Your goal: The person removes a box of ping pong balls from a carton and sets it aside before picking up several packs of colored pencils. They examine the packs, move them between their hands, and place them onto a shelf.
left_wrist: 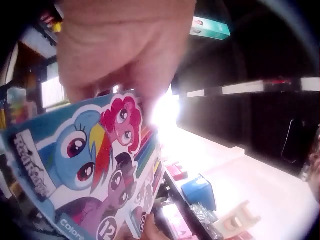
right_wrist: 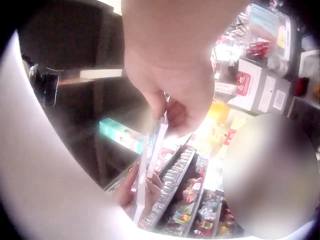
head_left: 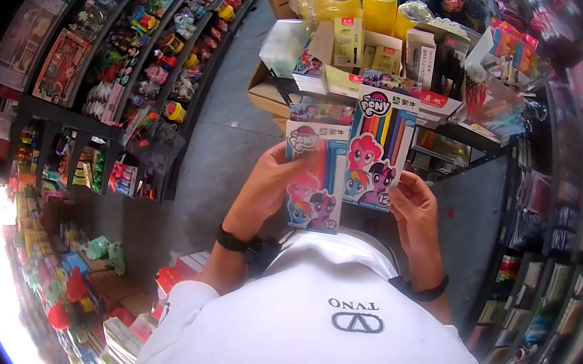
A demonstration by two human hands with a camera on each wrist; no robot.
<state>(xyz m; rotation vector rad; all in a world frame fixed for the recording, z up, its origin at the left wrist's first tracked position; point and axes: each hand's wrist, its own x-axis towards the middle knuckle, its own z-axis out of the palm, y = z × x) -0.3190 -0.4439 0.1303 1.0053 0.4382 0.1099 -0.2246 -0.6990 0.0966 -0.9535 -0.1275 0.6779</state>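
My left hand (head_left: pixel 261 187) grips a box of coloured pencils (head_left: pixel 313 213) by its left side. The box front shows cartoon ponies and the number 12. My right hand (head_left: pixel 418 207) pinches a second, matching pencil box (head_left: pixel 378 148) at its lower right edge, held slightly higher and beside the first. In the left wrist view, the large pony front of a box (left_wrist: pixel 95 165) fills the lower left under the left hand (left_wrist: pixel 122 50). Both boxes appear edge-on in the right wrist view, one thin box (right_wrist: pixel 159 142) between the fingers of the right hand (right_wrist: pixel 170 75).
Open cartons (head_left: pixel 270 102) ahead hold boxed goods, with yellow cylinders (head_left: pixel 378 8) behind them. Shelves of small packaged toys (head_left: pixel 177 42) line the left, and stocked shelves (head_left: pixel 564 210) the right. Grey floor (head_left: pixel 222 121) shows between them.
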